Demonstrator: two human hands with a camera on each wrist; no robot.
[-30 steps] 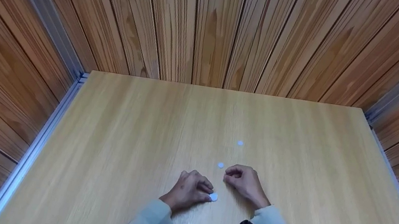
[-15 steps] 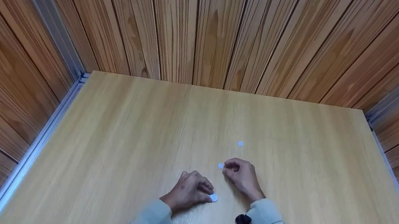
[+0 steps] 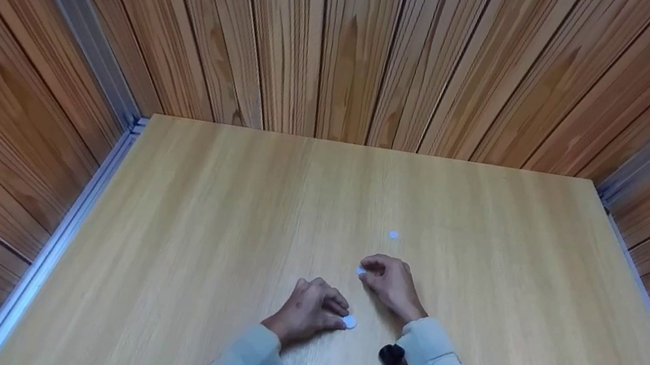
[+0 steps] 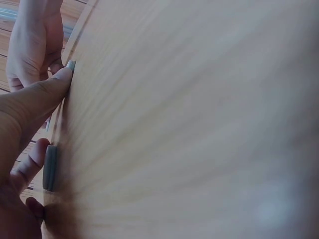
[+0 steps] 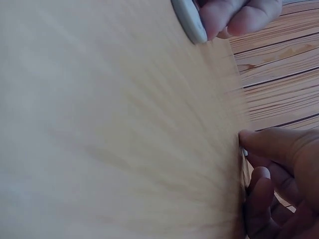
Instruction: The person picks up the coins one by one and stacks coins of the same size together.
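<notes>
In the head view my left hand (image 3: 312, 311) rests low over the table, thumb and fingers curled at the left edge of a flat white disc (image 3: 350, 322). My right hand (image 3: 392, 285) is bent over a second white disc (image 3: 360, 270), thumb and forefinger pinching its right edge; most of that disc is covered. Farther back lies a third white disc (image 3: 393, 235), touched by neither hand. The left wrist view shows a round, thick-edged piece (image 4: 50, 168) under the left fingers, hidden from above. In the right wrist view the left hand's disc (image 5: 190, 21) shows its pale rim.
A light wooden table (image 3: 214, 203) spreads around both hands. Wood-plank walls (image 3: 349, 46) stand behind it and at both sides, with metal rails (image 3: 53, 228) along the side edges. Dark wrist cameras (image 3: 391, 357) hang at both sleeves.
My right hand has moved left and slightly away from the person, reaching the middle disc and now partly covering it. The left hand and its disc have stayed in place.
</notes>
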